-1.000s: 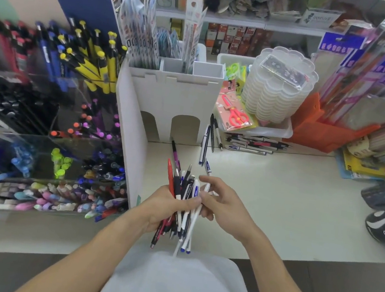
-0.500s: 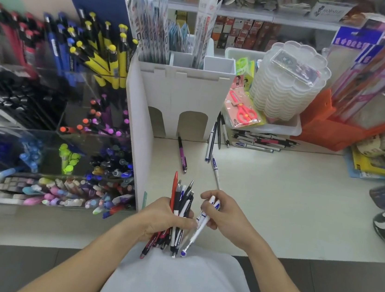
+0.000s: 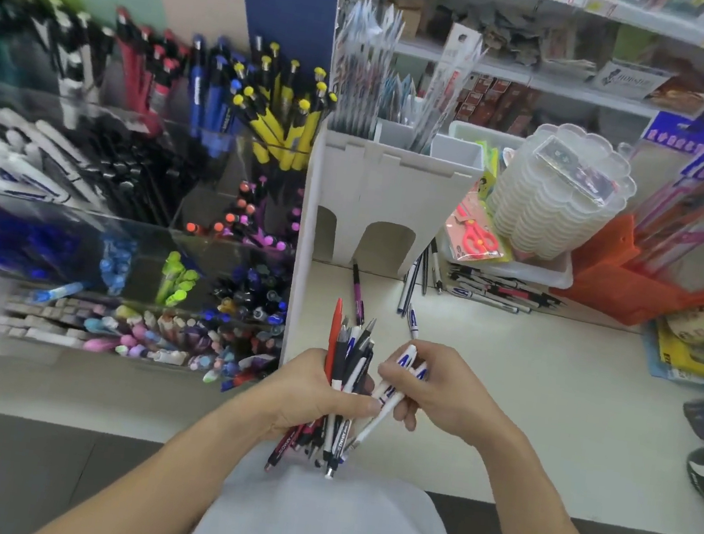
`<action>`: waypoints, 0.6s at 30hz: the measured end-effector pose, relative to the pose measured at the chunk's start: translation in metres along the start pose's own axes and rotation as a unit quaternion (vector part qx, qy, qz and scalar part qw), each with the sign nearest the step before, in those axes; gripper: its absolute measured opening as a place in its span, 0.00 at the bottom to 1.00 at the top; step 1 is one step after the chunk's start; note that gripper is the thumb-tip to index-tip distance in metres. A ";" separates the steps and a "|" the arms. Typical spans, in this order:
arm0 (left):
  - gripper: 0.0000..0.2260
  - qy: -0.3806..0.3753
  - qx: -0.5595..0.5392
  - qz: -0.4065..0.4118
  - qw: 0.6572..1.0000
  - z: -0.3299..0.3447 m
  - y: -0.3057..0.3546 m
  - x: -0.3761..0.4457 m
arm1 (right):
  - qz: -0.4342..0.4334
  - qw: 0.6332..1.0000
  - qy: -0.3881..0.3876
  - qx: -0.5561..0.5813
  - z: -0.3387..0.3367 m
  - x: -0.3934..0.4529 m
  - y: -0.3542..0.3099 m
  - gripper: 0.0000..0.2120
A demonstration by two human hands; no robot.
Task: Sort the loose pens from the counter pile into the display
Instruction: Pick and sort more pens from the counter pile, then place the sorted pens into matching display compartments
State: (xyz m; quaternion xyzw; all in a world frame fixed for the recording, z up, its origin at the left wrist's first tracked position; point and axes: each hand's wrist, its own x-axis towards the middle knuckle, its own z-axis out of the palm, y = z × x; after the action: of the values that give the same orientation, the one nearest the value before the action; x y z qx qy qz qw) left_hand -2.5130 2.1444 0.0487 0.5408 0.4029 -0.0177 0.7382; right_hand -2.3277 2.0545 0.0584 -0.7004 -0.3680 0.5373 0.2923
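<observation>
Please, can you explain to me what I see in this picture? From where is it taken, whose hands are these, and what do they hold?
There is no machine here. A camera worn on a person's head looks down at their two bare hands. The left hand grips a bundle of mixed pens. The right hand pinches a few white pens with blue print beside that bundle. On the white counter lie a purple pen and more loose pens. At the left stands a clear display filled with pens sorted by kind.
</observation>
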 end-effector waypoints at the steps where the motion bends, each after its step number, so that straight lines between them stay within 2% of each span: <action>1: 0.11 0.018 0.001 0.013 1.000 -0.003 0.006 -0.008 | -0.022 1.000 0.007 0.021 -0.004 -0.002 -0.007 0.09; 4: 0.12 0.061 -0.007 0.068 0.996 -0.020 0.027 -0.042 | -0.107 0.991 0.049 0.067 -0.020 -0.008 -0.042 0.08; 6: 0.09 0.128 -0.020 0.119 0.984 -0.034 0.037 -0.070 | -0.181 0.973 0.107 0.099 -0.024 -0.012 -0.077 0.09; 8: 0.06 0.242 -0.066 0.166 0.954 -0.050 0.042 -0.099 | -0.254 0.944 0.165 0.129 -0.021 -0.015 -0.113 0.09; 10: 0.09 0.322 -0.148 0.200 0.914 -0.068 0.041 -0.123 | -0.324 0.913 0.206 0.141 -0.012 -0.013 -0.145 0.08; 12: 0.12 0.345 -0.211 0.232 0.885 -0.086 0.037 -0.140 | -0.395 0.878 0.229 0.143 0.008 -0.005 -0.174 0.08; 14: 0.11 0.365 -0.254 0.237 0.864 -0.100 0.029 -0.146 | -0.456 0.847 0.247 0.117 0.038 0.006 -0.203 0.07; 16: 0.05 0.378 -0.305 0.223 0.845 -0.109 0.021 -0.148 | -0.517 0.821 0.232 0.061 0.073 0.021 -0.229 0.05; 18: 0.05 0.380 -0.344 0.199 0.835 -0.116 0.013 -0.150 | -0.571 0.797 0.196 -0.037 0.108 0.040 -0.249 0.04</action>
State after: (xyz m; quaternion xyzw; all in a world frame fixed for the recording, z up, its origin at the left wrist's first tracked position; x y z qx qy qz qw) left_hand -2.6749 2.1827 0.1399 0.2851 0.5156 0.4762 0.6528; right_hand -2.4768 2.2282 0.2104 -0.4638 -0.6554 0.1104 0.5859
